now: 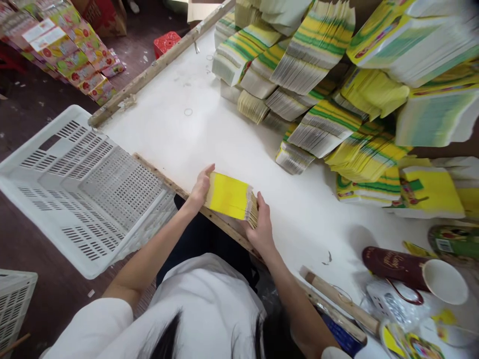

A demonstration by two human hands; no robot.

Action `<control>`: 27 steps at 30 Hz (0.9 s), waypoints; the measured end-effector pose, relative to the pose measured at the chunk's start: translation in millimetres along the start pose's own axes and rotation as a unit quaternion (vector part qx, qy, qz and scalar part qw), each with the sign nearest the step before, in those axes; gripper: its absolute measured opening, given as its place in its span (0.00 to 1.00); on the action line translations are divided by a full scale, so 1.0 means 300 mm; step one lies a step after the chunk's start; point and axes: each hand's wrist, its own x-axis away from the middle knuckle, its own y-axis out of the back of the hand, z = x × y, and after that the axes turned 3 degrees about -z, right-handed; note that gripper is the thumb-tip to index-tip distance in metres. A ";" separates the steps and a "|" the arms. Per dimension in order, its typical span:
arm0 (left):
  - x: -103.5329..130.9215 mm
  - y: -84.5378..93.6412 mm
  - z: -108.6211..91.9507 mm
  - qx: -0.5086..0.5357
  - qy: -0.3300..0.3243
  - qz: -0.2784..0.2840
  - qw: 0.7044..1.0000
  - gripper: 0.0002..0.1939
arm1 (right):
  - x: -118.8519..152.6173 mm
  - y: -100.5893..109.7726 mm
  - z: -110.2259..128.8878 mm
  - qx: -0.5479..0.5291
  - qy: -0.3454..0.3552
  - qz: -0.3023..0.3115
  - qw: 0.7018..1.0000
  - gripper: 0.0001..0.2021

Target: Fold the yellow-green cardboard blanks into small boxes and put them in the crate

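Observation:
A stack of yellow cards (pixel 229 197) lies between my two hands at the near edge of the white table (pixel 168 114). My left hand (pixel 201 189) grips its left end, thumb and fingers round the edge. At the right end, where the layered edges fan out a little, my right hand (pixel 261 224) holds the stack. Its top face is plain yellow with pale ends. Further back on the right stand several piles of yellow, green and white folded packets (pixel 324 127).
A white plastic crate (pixel 119 184) is at the left, beside the table's wooden edge. A dark red mug (pixel 396 267) lies at the right, near a cardboard tube (pixel 342 301) and plastic wrap. Colourful boxes (pixel 71 50) and a red stool (pixel 166 44) are beyond the table.

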 end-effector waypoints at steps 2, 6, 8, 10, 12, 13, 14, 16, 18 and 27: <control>0.007 -0.027 -0.003 0.004 0.005 -0.009 1.000 0.42 | -0.023 0.004 -0.002 0.004 -0.007 -0.025 1.000 0.39; 0.004 -0.044 -0.001 -0.014 -0.025 0.015 0.999 0.41 | -0.059 0.056 -0.016 0.020 0.005 -0.021 1.000 0.36; -0.009 -0.024 0.002 -0.064 -0.058 0.061 0.994 0.44 | -0.065 0.073 -0.025 0.025 0.001 -0.023 0.999 0.38; -0.022 0.014 0.001 -0.127 -0.088 0.145 0.977 0.55 | -0.065 0.081 -0.034 0.026 -0.018 -0.016 0.999 0.41; -0.030 0.058 -0.004 -0.182 -0.115 0.237 0.947 0.68 | -0.063 0.086 -0.045 0.024 -0.035 -0.003 0.999 0.44; -0.029 0.078 -0.007 -0.207 -0.127 0.268 0.932 0.73 | -0.061 0.090 -0.051 0.022 -0.039 0.005 0.999 0.45; -0.027 0.094 -0.009 -0.233 -0.137 0.284 0.920 0.75 | -0.058 0.094 -0.056 0.020 -0.036 0.015 0.999 0.46; -0.018 0.111 -0.009 -0.278 -0.152 0.269 0.910 0.72 | -0.050 0.101 -0.067 0.013 -0.019 0.036 0.999 0.47; -0.011 0.110 -0.004 -0.299 -0.154 0.230 0.913 0.66 | -0.045 0.103 -0.073 0.004 -0.008 0.042 0.999 0.45; -0.067 0.036 -0.076 -0.125 0.056 0.035 0.990 0.45 | -0.220 0.204 0.055 -0.101 -0.129 -0.028 0.986 0.40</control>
